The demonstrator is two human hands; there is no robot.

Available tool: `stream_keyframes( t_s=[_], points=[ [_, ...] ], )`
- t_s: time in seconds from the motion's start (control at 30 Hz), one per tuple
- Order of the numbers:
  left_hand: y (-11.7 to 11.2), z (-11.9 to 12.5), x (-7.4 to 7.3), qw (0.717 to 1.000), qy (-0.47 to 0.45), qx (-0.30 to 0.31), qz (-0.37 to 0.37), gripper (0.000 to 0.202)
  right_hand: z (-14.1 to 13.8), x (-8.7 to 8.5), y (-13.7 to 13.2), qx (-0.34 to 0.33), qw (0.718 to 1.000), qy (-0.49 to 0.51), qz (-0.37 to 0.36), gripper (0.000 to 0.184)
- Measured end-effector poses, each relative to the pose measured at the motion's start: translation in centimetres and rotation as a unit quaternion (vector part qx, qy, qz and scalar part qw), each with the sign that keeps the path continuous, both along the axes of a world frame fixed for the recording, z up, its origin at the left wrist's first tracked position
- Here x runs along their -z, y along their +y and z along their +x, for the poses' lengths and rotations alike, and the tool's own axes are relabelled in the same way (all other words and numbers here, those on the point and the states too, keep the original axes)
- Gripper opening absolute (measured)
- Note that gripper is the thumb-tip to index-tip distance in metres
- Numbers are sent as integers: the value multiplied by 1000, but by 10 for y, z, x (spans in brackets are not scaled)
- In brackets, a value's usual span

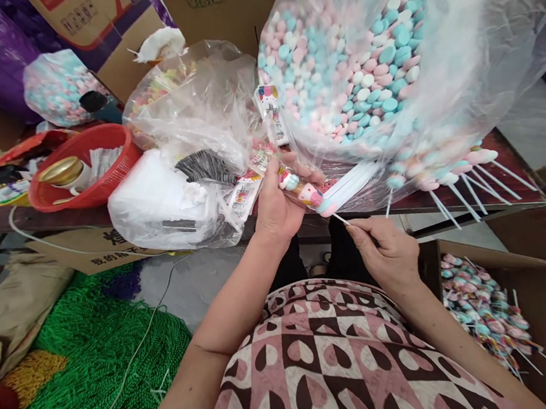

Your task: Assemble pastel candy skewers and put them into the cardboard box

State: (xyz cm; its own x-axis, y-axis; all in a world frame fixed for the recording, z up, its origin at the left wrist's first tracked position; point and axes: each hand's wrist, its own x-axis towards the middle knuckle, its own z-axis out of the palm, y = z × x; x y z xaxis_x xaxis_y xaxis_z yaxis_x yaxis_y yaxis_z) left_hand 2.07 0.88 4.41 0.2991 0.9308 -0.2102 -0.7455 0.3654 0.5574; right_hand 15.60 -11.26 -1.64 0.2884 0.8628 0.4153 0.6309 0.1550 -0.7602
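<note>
My left hand [277, 201] is closed around a clear printed wrapper [262, 166] with a pink, white and blue candy skewer [308, 195] inside it. My right hand [388, 251] pinches the white stick [341, 219] that juts from the skewer's lower end. Both hands are just in front of the dark red table edge [520, 195]. Above them a big clear bag of pink, blue and white candies [361, 71] leans over the table. More unwrapped skewers [450, 176] lie at the bag's foot with their sticks pointing right.
A cardboard box [544, 273] at my right holds several wrapped skewers [484, 312]. A red basket [86, 165] with a gold lid, crumpled clear bags [194, 102] and a white bag [156, 204] crowd the table's left. Green mesh [98, 353] covers the floor at left.
</note>
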Motion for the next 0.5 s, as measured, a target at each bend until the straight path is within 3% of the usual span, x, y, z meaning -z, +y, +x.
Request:
stream_keyframes(
  t_s=[0.07,0.2,0.37,0.43,0.5],
  points=[
    [-2,1,0,1000,23,15,5,37,-2,-1,-3,-33,985,150,-84,24],
    [0,-5,1,997,42,69,17,44,-4,-6,-4,-121,873,426,-204,32],
    [8,-12,14,990,19,137,-6,52,-3,-14,-2,-218,745,566,-278,27],
    [9,-12,19,989,14,149,-3,52,-6,-15,-1,-234,720,583,-294,26],
    [7,-11,22,987,27,160,16,48,-10,-14,0,-225,731,574,-293,27]
  ],
)
